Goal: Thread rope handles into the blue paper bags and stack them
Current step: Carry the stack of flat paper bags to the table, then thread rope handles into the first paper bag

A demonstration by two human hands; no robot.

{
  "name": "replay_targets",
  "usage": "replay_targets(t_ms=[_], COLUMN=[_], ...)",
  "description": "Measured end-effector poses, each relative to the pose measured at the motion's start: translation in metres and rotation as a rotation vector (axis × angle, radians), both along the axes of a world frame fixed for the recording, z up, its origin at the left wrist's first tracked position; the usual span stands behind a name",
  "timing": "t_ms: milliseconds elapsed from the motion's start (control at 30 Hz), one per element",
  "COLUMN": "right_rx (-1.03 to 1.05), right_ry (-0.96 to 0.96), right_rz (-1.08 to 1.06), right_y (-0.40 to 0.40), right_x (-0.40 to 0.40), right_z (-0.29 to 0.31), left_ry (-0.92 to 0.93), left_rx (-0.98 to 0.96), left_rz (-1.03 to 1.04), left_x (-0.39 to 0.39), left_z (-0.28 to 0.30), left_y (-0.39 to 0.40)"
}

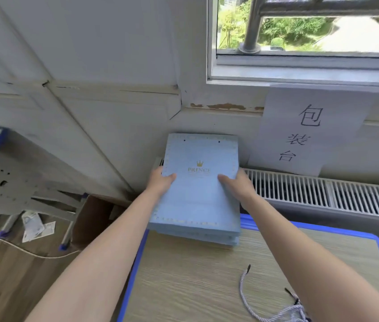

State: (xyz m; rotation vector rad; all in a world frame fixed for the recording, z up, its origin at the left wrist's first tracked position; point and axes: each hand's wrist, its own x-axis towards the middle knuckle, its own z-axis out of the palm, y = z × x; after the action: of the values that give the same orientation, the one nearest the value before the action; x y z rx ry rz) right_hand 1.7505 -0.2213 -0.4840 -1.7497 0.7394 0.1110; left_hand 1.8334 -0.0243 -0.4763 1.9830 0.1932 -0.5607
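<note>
Both hands on the top blue paper bag point(199, 182), one per long edge. Left hand point(160, 182) grips the left edge: thumb lies flat on the printed face, fingers hidden under or behind the edge. Right hand point(236, 184) grips the right edge the same way, thumb on the face pointing inward, fingers wrapped out of sight round the side. Both forearms reach forward, roughly parallel.

Top bag is flat, face up, gold crown and "PRINCE" print centred between the two thumbs. Two punched handle holes show near its far edge, no rope through them. It sits on the stack of blue bags point(195, 235), edges roughly aligned; can't tell if it's fully resting or slightly lifted. The stack overhangs the far left corner of the wood-grain table point(183, 282), which has a blue rim.

Rope handles point(274, 314), grey-white twisted cord with black tips, lie loose on the table near its right front, just beside the right forearm, well apart from the stack.

Behind the stack: white wall, radiator point(323, 196) to the right, paper sign point(309, 131) with handwritten characters taped above it, window point(311, 26) with metal bars higher up. Left of the table, on the floor: cardboard box point(91, 219), grey perforated metal frame point(9, 189), scattered papers, a thin cord across the wood floor.
</note>
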Motion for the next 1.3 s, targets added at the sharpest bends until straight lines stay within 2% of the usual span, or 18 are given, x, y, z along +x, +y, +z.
replay_targets(t_ms=[133,233,433,500,667,767,867,933,1033,1167,1300], right_rx=[-0.021,-0.063,-0.125,-0.088,0.161,0.129,0.002,-0.022,-0.179,-0.298,-0.467], right_ry=[0.015,-0.014,-0.335,-0.423,-0.581,-0.663,-0.588,-0.511,-0.35,-0.276,-0.161], right_rz=[0.04,0.032,-0.144,-0.209,-0.302,-0.351,-0.271,-0.073,0.162,0.2,0.315], right_y=[-0.004,-0.005,-0.006,-0.01,-0.032,-0.042,-0.037,-0.024,0.001,0.04,0.071], right_x=[-0.006,-0.017,-0.049,-0.056,-0.078,-0.105,-0.147,-0.182,-0.229,-0.263,-0.281], right_z=[0.011,0.022,0.028,0.024,0.016,0.019,0.02,0.021,0.017,-0.01,-0.045], left_ry=[-0.019,-0.108,-0.503,-0.603,-0.664,-0.695,-0.801,-0.875,-0.958,-1.091,-1.027], left_rx=[-0.07,-0.131,-0.212,-0.247,-0.297,-0.226,-0.09,-0.003,0.048,0.263,0.388], left_rz=[0.037,0.031,-0.081,-0.094,-0.205,-0.306,-0.329,-0.306,-0.276,-0.309,-0.482], left_x=[-0.012,-0.022,-0.036,-0.04,-0.054,-0.072,-0.1,-0.119,-0.153,-0.201,-0.258], left_z=[0.029,0.042,0.037,0.033,0.015,0.006,0.002,-0.002,-0.006,-0.024,-0.055], left_y=[-0.008,-0.008,-0.01,-0.013,-0.014,-0.01,0.0,0.011,0.03,0.038,0.028])
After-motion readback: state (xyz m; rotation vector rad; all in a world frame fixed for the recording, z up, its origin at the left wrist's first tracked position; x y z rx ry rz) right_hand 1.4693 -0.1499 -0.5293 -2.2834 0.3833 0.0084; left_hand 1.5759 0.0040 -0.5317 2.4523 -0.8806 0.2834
